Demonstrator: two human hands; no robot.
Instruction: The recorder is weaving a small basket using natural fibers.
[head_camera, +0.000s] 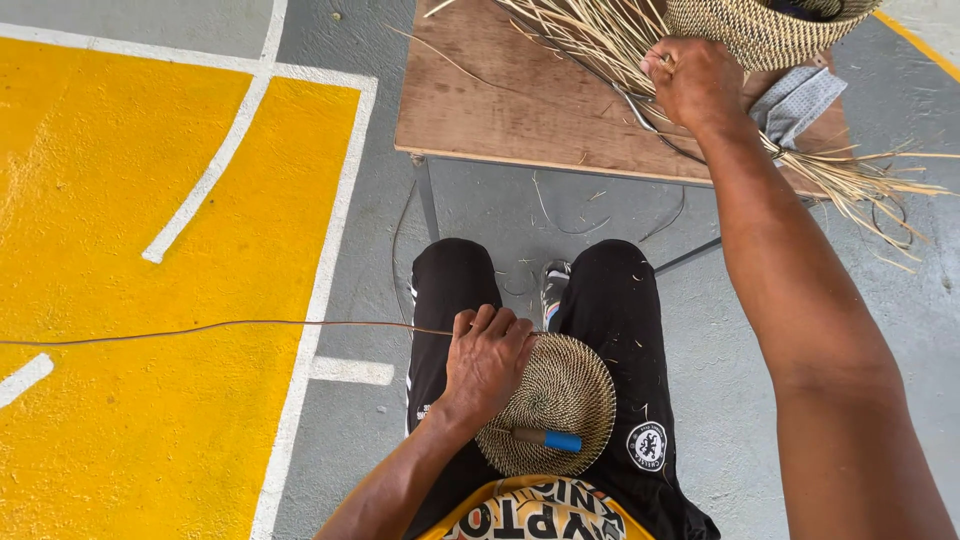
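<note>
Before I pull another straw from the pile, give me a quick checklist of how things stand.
1. Left hand pressing the coiled woven disc on the lap: ok.
2. Right hand closed on the straw bundle on the wooden table: ok.
3. Blue-handled tool lying on the disc, not gripped: ok.
4. Long strand trailing leftward from the left hand, free of snags: cannot tell.
5. Finished basket near the table edge, stable: cannot tell.
</note>
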